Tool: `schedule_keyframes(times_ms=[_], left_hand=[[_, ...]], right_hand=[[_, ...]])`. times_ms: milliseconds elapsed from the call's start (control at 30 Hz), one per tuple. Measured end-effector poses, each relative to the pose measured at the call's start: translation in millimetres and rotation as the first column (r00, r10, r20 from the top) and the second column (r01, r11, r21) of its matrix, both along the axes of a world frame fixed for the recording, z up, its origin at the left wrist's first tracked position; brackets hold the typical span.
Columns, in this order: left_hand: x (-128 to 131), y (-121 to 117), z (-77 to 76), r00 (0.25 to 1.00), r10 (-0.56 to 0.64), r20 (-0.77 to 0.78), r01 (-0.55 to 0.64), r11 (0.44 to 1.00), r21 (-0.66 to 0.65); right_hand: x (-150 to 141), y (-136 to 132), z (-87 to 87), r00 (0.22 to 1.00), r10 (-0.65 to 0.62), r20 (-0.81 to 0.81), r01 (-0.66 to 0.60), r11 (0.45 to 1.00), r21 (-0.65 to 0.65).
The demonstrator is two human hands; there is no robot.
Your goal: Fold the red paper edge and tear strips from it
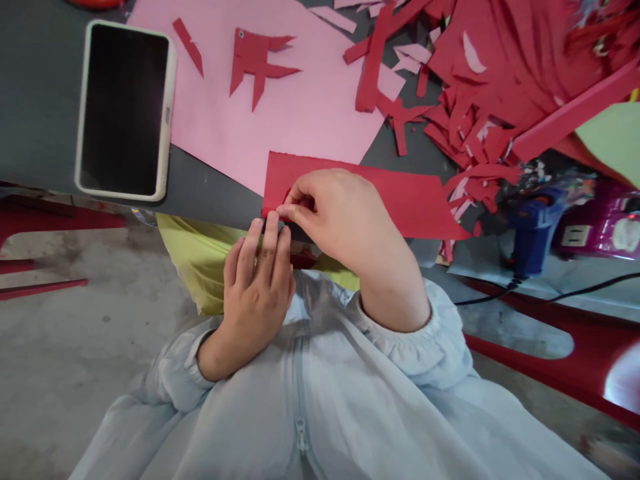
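One red strip point(417, 203), right hand point(340, 207) in a pinch (seemingly on its near edge), left hand point(259, 287) slightly spread alongside.

You wear a pale grey-blue jacket point(240, 427), softly creased, with 1 zip point(299, 373) down the front and a small pull point(301, 437) on it. Its 2 loose sleeves end in gathered cuffs point(400, 340), frilled on the right. Your left hand point(257, 287) and right hand point(345, 217) are bare.

The long, flat paper strip point(415, 202) is red, the big paper sheet point(320, 120) pink. The flat, box-shaped phone point(124, 110) is black and white. The cloth jacket point(240, 427) is pale grey-blue.
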State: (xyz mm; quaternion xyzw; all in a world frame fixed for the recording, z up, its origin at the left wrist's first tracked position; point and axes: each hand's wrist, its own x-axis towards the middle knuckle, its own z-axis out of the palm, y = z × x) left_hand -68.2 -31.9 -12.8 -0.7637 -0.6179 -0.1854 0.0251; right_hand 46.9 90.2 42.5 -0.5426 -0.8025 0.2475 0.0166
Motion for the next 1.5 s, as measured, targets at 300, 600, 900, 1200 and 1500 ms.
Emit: schedule_keyframes(times_ms=[300, 600, 900, 1200, 1500], left_hand=[[2.9, -2.4, -4.9, 0.997, 0.056, -0.044, -0.051, 0.993, 0.102], [7.1, -6.4, -1.3, 0.996, 0.083, -0.027, -0.08, 0.993, 0.086], [11.7, -7.1, 1.0, 0.987, 0.139, 0.086, -0.136, 0.99, -0.044], [13.6, -0.8, 3.4, 0.979, 0.191, 0.078, -0.189, 0.982, -0.022], [11.2, 4.2, 4.3, 0.983, 0.176, 0.045, -0.178, 0.983, 0.042]], right_hand=[[-2.2, -1.6, 2.9, 0.998, -0.011, 0.058, 0.012, 1.0, -0.011], [-8.2, -2.9, 9.2, 0.992, -0.046, 0.118, 0.049, 0.998, -0.027], [-10.8, -4.5, 11.3, 0.991, -0.031, 0.126, 0.03, 0.999, 0.009], [23.5, -16.7, 5.8, 0.994, -0.069, 0.084, 0.062, 0.995, 0.082], [35.3, -20.0, 4.3, 0.983, -0.146, 0.112, 0.134, 0.985, 0.11]])
